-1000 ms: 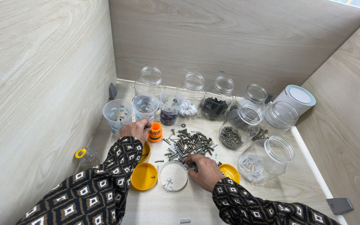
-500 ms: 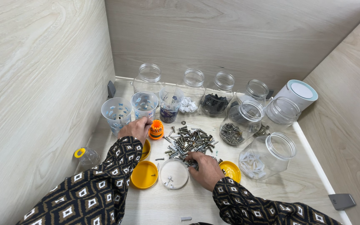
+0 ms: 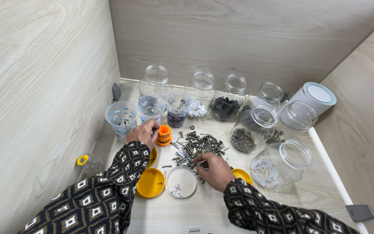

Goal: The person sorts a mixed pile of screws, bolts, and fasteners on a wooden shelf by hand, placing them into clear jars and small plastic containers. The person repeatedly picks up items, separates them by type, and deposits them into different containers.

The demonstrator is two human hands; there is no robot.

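From the head view, a pale wooden bench (image 3: 221,212) is seen, boxed in by wood-grain walls; a pile of small metal screws (image 3: 198,146) lies at its middle. The right hand (image 3: 214,170) is laid on the near edge of that pile, fingers curled downward onto the screws; whether a screw is pinched between the fingertips cannot be told. The left hand (image 3: 142,133) is held to the left of the pile, its fingers bent and drawn together just beside a small orange holder (image 3: 164,134), close to a clear cup (image 3: 121,119) with blue and white bits; what is pinched, if anything, cannot be told. Both arms are covered by dark sleeves with a diamond pattern. A white round lid (image 3: 182,182) with a few screws in it is placed just left of the right hand; a yellow lid (image 3: 150,183) is set beside it. Clear jars are ranged along the back; one jar (image 3: 253,128) holds metal screws, and a tilted jar (image 3: 280,164) at the right holds white pieces.
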